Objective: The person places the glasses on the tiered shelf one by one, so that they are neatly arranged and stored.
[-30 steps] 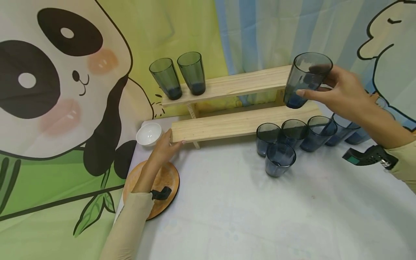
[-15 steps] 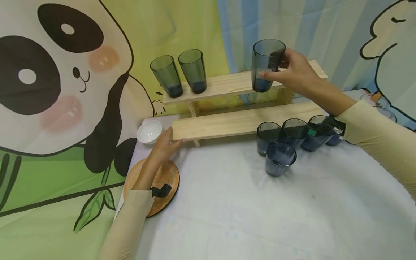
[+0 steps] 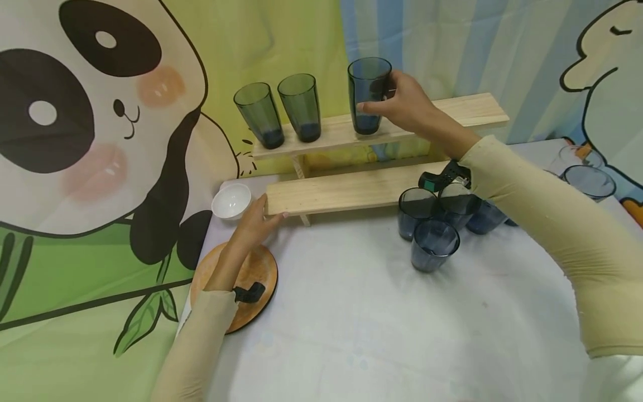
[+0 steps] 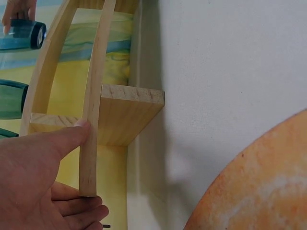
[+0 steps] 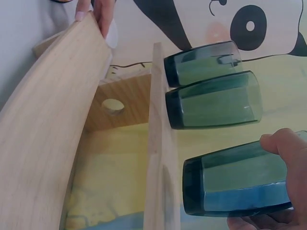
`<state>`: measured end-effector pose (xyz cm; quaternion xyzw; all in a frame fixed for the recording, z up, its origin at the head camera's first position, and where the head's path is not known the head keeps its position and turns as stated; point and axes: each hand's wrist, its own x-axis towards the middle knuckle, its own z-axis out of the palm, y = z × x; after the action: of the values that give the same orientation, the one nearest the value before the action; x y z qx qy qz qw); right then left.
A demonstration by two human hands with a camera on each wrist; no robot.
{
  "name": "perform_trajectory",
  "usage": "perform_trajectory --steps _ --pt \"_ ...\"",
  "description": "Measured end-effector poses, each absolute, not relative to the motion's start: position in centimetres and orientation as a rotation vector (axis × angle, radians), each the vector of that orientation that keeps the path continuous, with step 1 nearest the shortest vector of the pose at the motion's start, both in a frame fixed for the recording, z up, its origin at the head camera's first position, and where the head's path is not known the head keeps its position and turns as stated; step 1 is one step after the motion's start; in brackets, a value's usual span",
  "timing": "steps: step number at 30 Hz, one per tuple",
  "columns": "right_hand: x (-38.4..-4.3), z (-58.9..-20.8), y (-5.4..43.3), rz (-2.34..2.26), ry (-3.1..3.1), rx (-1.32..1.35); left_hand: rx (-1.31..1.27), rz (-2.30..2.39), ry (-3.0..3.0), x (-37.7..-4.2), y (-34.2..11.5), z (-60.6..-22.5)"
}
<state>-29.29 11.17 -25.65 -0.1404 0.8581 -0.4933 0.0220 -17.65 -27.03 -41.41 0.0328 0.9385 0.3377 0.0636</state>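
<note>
My right hand (image 3: 409, 106) grips a tall tinted glass (image 3: 364, 92) upright, its base close over the upper board (image 3: 467, 111) of a two-tier wooden shelf. In the right wrist view a narrow gap shows between this glass (image 5: 230, 187) and the board. Two matching tall glasses (image 3: 300, 109) stand side by side on the upper board's left part. At the left end of the lower board (image 3: 341, 192), my left hand (image 3: 251, 229) holds the board's corner. The left wrist view shows its thumb on one side of the board (image 4: 90, 158) and curled fingers at the other.
Several short blue-grey glasses (image 3: 434, 248) stand before the shelf's right half, partly under my right forearm. Another glass (image 3: 589, 183) is at the far right. On the left are a white bowl (image 3: 231, 202) and a round orange-brown board (image 3: 258, 285) beneath my left forearm.
My right hand has carried the tall glass leftward from the shelf's right end, toward the two standing glasses. My left hand has stayed on the lower board.
</note>
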Motion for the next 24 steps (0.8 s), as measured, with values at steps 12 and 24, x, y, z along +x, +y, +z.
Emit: perform_trajectory --steps 12,24 --pt "-30.6 -26.2 8.5 -1.524 2.617 -0.388 0.085 0.992 2.833 -17.7 -27.0 -41.2" --pt "-31.4 -26.7 7.9 -1.437 2.697 -0.384 0.071 1.009 2.823 -17.8 -26.9 -41.0"
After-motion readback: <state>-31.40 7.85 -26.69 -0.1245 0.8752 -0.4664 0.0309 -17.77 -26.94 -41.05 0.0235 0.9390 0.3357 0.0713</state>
